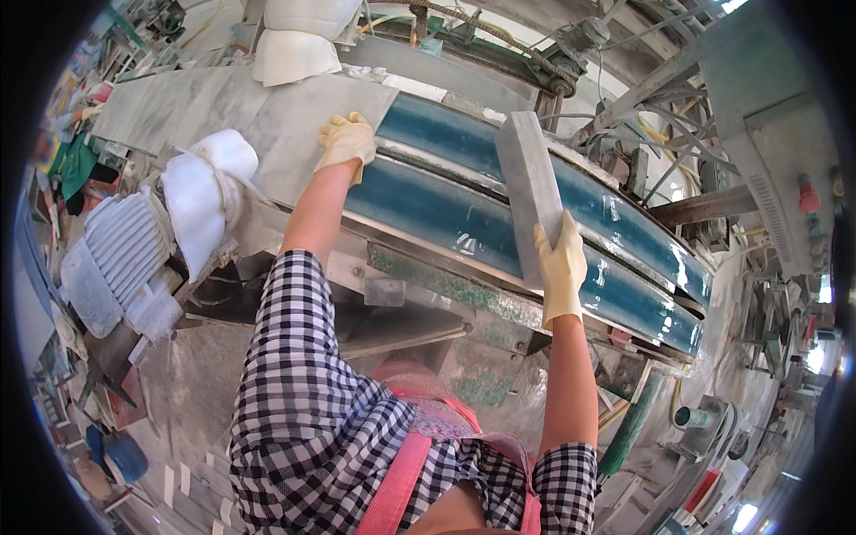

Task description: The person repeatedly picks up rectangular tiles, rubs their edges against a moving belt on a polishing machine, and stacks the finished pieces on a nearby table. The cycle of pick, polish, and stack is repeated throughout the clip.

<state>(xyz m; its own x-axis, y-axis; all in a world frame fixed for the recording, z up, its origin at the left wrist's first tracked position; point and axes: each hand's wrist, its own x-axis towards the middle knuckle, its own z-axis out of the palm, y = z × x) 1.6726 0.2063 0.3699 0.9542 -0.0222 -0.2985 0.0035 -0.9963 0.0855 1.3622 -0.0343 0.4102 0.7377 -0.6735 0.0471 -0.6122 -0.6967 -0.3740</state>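
Gloved right hand (562,263) grips upright stone slab (532,192); left hand (346,141) presses flat slab (294,125).

Both the left hand (346,141) and the right hand (561,264) wear pale yellow rubber gloves, and the person's short-sleeved shirt (308,419) is checked in black and white under a pink apron strap (399,486). The flat rectangular stone tile (532,192) in the right hand is plain mid-grey, the wide stone slab (267,120) under the left hand is lighter grey with faint cloudy veining, and the two long wet conveyor belts (464,218) are glossy teal-blue with whitish edges. The ribbed metal motor housing (120,245) is dusty grey-white, and the round hose (631,428) is dark green.
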